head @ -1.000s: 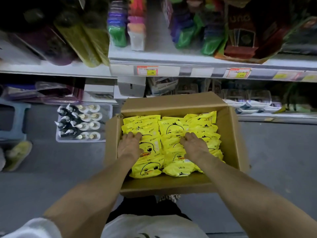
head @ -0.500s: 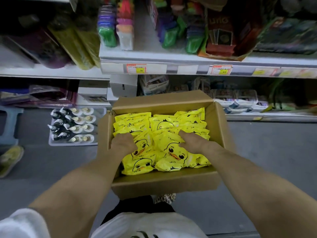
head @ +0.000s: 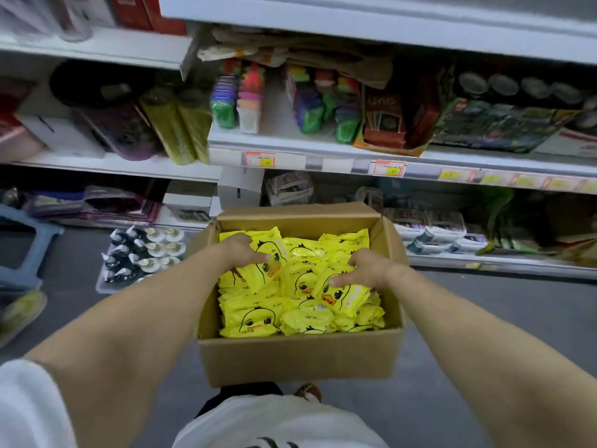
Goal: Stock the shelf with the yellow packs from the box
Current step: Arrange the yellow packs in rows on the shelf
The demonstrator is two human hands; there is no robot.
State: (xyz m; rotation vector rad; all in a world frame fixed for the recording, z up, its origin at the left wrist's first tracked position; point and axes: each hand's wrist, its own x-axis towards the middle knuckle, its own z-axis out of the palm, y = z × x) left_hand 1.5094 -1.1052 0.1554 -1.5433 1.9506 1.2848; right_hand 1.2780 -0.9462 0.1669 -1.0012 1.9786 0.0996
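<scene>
Head view takes in the stocked shelf [head: 323,150], with an open cardboard box [head: 300,360] in front of it full of yellow packs [head: 255,321]. Both hands are inside the box: the left hand [head: 240,250] and right hand [head: 365,270] each curl their fingers around packs on top.

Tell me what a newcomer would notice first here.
The bright yellow packs with duck faces fill the open cardboard box at centre. The left hand and right hand each grip packs from the top layer. Behind, crowded shelves carry orange price tags; a tray of bottles sits on the floor, left.
</scene>
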